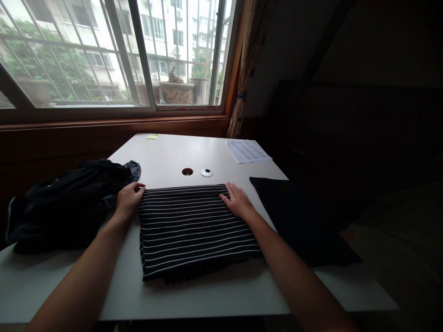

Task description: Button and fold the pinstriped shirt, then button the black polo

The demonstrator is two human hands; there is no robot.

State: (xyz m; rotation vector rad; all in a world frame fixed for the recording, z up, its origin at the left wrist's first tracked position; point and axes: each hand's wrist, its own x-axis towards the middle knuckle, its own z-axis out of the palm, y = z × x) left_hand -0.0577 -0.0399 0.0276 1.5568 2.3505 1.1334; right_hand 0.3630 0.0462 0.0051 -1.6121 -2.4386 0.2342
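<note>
A folded black garment with thin white stripes (194, 228) lies flat on the white table (214, 290) in front of me. My left hand (128, 199) is at its far left corner, fingers curled onto the edge of the cloth. My right hand (237, 200) lies flat and open on its far right corner, fingers stretched out and pressing the fabric down.
A heap of dark clothes (65, 203) lies at the left. A flat black cloth (297, 216) sits at the right edge. Further back are a cable hole (187, 171), its round cap (206, 172), a printed sheet (247, 151) and a yellow note (152, 136). A window is behind.
</note>
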